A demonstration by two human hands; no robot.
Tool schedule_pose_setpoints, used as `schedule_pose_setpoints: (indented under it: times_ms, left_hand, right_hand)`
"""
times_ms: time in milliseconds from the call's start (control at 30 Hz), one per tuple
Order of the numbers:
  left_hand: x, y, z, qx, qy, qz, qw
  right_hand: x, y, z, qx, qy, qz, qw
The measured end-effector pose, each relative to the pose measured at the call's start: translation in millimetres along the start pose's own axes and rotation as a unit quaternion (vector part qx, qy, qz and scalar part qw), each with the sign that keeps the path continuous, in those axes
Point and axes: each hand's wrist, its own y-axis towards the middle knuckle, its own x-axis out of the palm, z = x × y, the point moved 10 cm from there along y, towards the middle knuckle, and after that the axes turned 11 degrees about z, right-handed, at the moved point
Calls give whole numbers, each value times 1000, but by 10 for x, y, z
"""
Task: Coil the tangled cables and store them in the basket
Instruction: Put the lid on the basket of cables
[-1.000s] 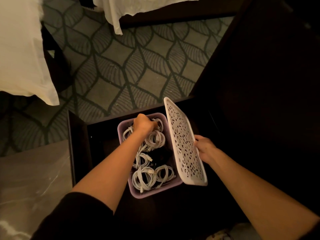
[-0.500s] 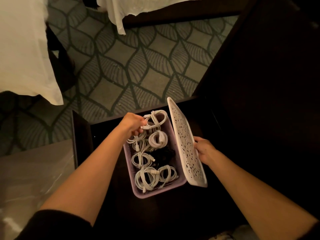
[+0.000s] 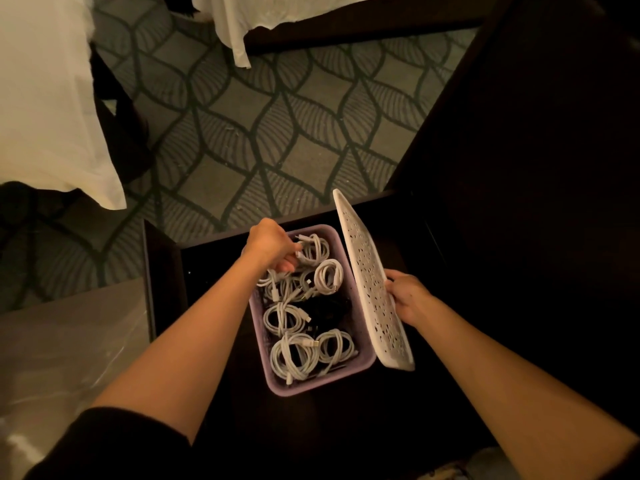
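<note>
The left hand [image 3: 270, 242] has its fingers [image 3: 289, 263] curled and pinching a white coil [image 3: 317, 247] at the far end of the purple basket [image 3: 311, 388]. Nearer than them, more coiled cables [image 3: 294, 355] fill the basket. To their right, the right hand [image 3: 408, 296] grips the perforated lid [image 3: 370, 282], tilted on edge beside the basket. All of it is on a dark surface [image 3: 214, 271].

A dark wooden surface [image 3: 202, 266] carries the purple basket [image 3: 311, 388], which stands near its middle.
</note>
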Motion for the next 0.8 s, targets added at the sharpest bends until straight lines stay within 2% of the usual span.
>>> schedule_pose_setpoints:
  times_ms: [233,467,667,800]
  left_hand:
    - [56,-82,-117,-14,-18,6,1000]
    - [78,-42,-66,13,6,13,1000]
    - [18,-92,-76,0,-70,26,997]
    - [-91,33,-168,36,-91,66,993]
  right_hand:
    - [35,-82,-77,-12,5,2,1000]
    - [93,-132,-118,-24,-18,5,1000]
    - [124,-252,-234,-67,-7,11,998]
    - [202,-355,-317,-110,-23,32,993]
